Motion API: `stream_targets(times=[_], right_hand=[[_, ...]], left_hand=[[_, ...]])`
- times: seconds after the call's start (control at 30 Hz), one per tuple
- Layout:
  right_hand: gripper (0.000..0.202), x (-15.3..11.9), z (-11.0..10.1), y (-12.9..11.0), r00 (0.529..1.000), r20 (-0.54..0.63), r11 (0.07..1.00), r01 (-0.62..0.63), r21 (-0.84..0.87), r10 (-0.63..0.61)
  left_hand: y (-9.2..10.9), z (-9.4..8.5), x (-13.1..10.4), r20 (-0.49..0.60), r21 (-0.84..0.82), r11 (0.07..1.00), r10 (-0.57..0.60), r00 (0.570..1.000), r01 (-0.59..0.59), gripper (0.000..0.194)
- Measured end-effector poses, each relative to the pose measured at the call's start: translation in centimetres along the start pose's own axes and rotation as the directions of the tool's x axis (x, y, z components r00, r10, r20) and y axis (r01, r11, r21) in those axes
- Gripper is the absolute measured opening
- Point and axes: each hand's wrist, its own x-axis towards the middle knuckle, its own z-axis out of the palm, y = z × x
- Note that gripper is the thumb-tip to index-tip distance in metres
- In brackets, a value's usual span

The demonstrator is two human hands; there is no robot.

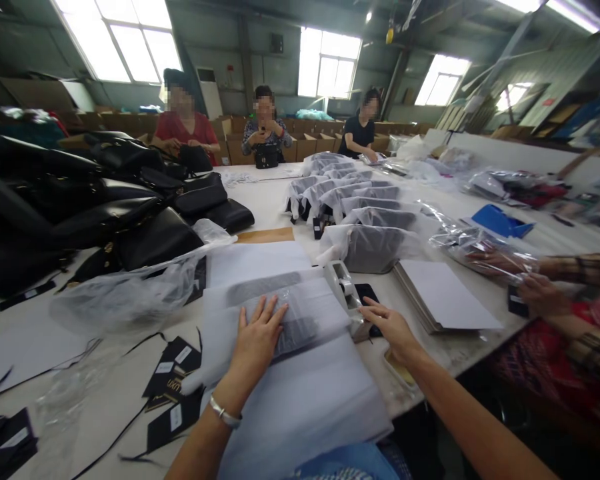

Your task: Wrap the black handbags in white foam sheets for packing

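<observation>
My left hand [263,327] lies flat with fingers spread on a dark, flat item [300,327] wrapped in a translucent white sheet [330,300]. More white sheets [325,393] lie beneath and in front of it. My right hand [393,330] is at the near end of a pale tape dispenser [344,287], its fingers stretched out. Whether a bit of tape touches those fingertips is too small to tell. A dark flat object [367,293] sits behind the dispenser, and a small yellowish dish [400,370] lies under my right wrist.
Black handbags [145,247] are heaped at left, near black hang tags [173,373]. Wrapped bags [375,247] stand in a row ahead. A stack of white boards [445,293] is at right, beside a co-worker's hands [545,293] on clear plastic. Several people sit across the table.
</observation>
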Motion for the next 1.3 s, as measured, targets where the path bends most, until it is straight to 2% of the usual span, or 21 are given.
stream_targets(times=[0.07,0.13,0.23,0.37,0.43,0.5,0.57,0.67,0.77,0.83,0.97,1.07,1.17,1.3], right_hand=[[0.037,-0.8,0.4,-0.6,0.997,-0.071,0.995,0.021,0.101,-0.014],[0.036,-1.9,0.4,-1.1,0.989,-0.136,0.989,0.07,0.133,-0.051],[0.037,-4.1,0.0,-1.5,0.984,-0.168,0.982,0.09,0.165,-0.062],[0.043,-6.4,0.0,-0.8,0.989,-0.071,0.928,-0.094,0.359,0.127],[0.044,-6.7,0.3,0.0,0.974,-0.013,0.874,-0.197,0.444,0.226],[0.043,-6.5,0.5,0.9,0.964,0.019,0.859,-0.245,0.45,0.265],[0.041,-5.8,0.5,1.6,0.975,0.009,0.908,-0.211,0.363,0.223],[0.035,-4.6,-0.6,2.0,0.999,-0.027,0.999,-0.03,0.033,0.03],[0.028,-4.0,-2.4,1.8,0.987,0.011,0.937,0.155,-0.314,-0.159],[0.026,-3.9,-3.8,1.2,0.962,0.066,0.863,0.267,-0.429,-0.265],[0.026,-3.8,-5.2,-1.6,0.863,0.279,0.737,0.505,-0.45,-0.421],[0.026,-2.6,-4.2,-4.9,0.733,0.449,0.658,0.669,-0.345,-0.51],[0.027,-0.7,-1.2,-8.5,0.558,0.587,0.57,0.8,-0.19,-0.587],[0.027,2.4,5.0,-12.8,0.307,0.722,0.451,0.892,0.007,-0.62]], left_hand=[[0.0,-0.1,0.0,0.003,0.005,1.0,0.004,1.0,-0.004,0.047],[0.0,-0.2,-0.1,0.003,0.009,1.0,0.008,1.0,-0.008,0.047],[0.1,-0.2,-0.1,-0.003,0.016,1.0,0.014,1.0,-0.014,0.046],[0.1,-0.2,-0.1,-0.015,0.019,1.0,0.015,1.0,-0.015,0.046],[0.1,-0.2,-0.2,-0.016,0.014,1.0,0.018,1.0,-0.018,0.046],[0.1,-0.2,-0.2,-0.013,0.011,1.0,0.02,1.0,-0.02,0.045],[0.0,-0.2,-0.1,-0.008,0.006,1.0,0.019,1.0,-0.019,0.045],[-0.1,-0.2,-0.1,-0.008,-0.009,1.0,0.015,1.0,-0.015,0.046],[-0.1,-0.4,0.0,0.0,-0.025,1.0,0.012,1.0,-0.012,0.046],[-0.2,-0.7,0.1,0.01,-0.049,0.999,0.012,1.0,-0.012,0.047],[-1.0,-1.6,0.3,0.005,-0.144,0.989,-0.012,1.0,0.012,0.051],[-2.2,-2.0,0.4,-0.012,-0.229,0.97,-0.083,0.996,0.078,0.055],[-3.7,-2.3,0.3,-0.009,-0.311,0.936,-0.175,0.985,0.163,0.058],[-5.5,-2.2,0.1,-0.051,-0.429,0.887,-0.211,0.976,0.169,0.055]])
